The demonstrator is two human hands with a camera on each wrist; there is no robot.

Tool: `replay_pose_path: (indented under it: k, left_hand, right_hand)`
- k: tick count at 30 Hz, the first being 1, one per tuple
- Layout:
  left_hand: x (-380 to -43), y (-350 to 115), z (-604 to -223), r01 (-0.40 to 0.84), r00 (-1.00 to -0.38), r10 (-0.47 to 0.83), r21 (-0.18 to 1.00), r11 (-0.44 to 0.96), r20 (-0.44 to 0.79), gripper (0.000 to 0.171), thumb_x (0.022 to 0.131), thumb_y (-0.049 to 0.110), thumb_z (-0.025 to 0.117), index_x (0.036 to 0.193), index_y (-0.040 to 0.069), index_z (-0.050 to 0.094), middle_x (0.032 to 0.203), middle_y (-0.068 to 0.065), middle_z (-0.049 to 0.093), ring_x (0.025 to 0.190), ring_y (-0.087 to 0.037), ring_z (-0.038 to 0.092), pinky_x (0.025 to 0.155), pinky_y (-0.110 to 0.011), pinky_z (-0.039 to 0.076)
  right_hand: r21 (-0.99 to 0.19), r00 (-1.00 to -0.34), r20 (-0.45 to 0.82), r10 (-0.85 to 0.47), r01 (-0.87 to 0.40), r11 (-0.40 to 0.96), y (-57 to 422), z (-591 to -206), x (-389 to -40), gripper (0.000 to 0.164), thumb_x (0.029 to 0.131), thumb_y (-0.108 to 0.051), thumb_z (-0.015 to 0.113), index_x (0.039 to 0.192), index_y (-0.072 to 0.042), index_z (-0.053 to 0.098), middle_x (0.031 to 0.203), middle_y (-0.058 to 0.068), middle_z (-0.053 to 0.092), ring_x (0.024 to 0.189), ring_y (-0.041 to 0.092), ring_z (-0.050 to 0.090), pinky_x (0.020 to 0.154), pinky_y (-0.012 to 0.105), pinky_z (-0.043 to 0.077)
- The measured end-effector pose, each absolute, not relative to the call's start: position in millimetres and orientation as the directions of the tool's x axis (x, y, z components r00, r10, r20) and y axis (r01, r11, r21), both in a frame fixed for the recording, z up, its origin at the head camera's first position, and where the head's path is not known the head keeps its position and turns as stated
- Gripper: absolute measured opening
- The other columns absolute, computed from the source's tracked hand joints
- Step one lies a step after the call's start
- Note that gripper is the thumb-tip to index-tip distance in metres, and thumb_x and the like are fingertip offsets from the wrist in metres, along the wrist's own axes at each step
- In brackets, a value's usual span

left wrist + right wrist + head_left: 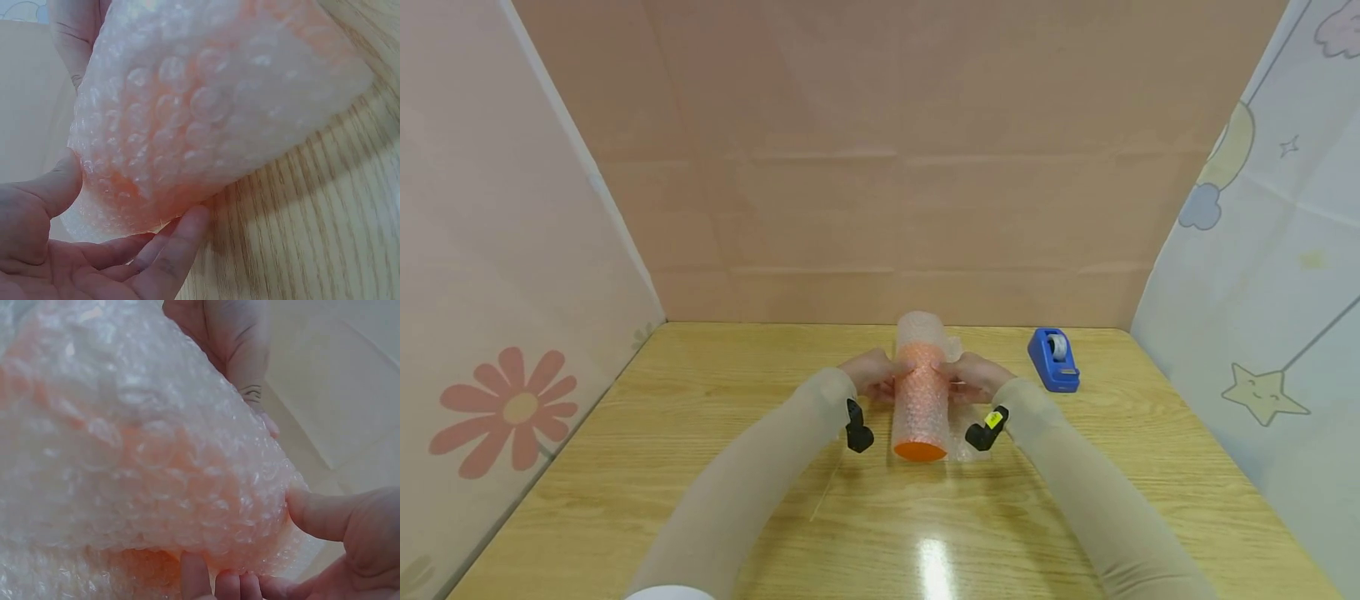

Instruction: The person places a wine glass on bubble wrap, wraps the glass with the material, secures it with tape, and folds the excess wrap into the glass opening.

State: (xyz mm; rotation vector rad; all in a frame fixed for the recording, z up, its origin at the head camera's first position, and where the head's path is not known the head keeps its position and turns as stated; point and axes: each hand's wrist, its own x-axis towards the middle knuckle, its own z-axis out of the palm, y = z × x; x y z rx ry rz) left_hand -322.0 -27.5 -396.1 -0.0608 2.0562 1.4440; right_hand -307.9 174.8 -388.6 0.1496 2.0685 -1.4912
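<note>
An orange object [921, 451] shows through layers of bubble wrap [917, 408] rolled round it, forming a tube lying lengthwise on the table. My left hand [876, 373] grips the tube's left side, its thumb on top and its fingers low by the table. From the right side, my right hand [976, 375] holds it the same way. A loose flap of bubble wrap [966, 437] sticks out beneath the right side. In the right wrist view, the fingertips [195, 575] reach under the wrapped curve. The left wrist view shows the thumb [65, 181] against the wrap.
A blue tape dispenser [1055, 360] with a roll of clear tape stands at the back right of the wooden table [737, 500]. A beige backdrop [887, 167] rises behind the table, with patterned sheets [1262, 275] along both sides.
</note>
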Motion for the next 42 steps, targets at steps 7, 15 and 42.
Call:
replay_pose_path:
  k: [7,15,42]
  left_hand:
    - [-319.4,-26.7,-395.5,-0.331,-0.821,0.302,0.834,0.441,-0.485,0.041,0.097,0.03,0.059,0.117,-0.005,0.053,0.097,-0.015,0.061,0.077,-0.022,0.063,0.083,-0.038,0.057]
    - [-317.6,-29.7,-394.8,-0.314,-0.829,0.289,0.826,0.468,-0.479,0.045,0.096,0.033,0.06,0.119,-0.005,0.052,0.101,-0.014,0.06,0.074,-0.019,0.061,0.07,-0.03,0.058]
    - [-316.7,-38.2,-384.5,-0.181,-0.884,0.279,0.824,0.537,-0.376,0.046,0.088,0.033,0.07,0.113,-0.002,0.054,0.095,-0.007,0.056,0.073,-0.019,0.055,0.066,-0.033,0.056]
  right_hand:
    - [-0.832,-0.829,-0.51,-0.231,0.408,0.375,175.3,-389.7,-308.3,0.028,0.102,-0.022,0.049,0.114,0.003,0.05,0.099,0.005,0.048,0.086,0.016,0.047,0.073,0.023,0.044]
    - [-0.867,-0.824,-0.482,-0.299,0.4,0.298,173.2,-395.8,-307.2,0.026,0.102,-0.018,0.049,0.112,0.006,0.052,0.097,0.006,0.05,0.085,0.015,0.049,0.073,0.023,0.046]
    - [-0.824,-0.75,-0.488,-0.447,0.564,-0.045,166.3,-414.1,-308.2,0.018,0.105,-0.013,0.037,0.098,-0.001,0.048,0.093,0.007,0.046,0.084,0.015,0.047,0.075,0.028,0.049]
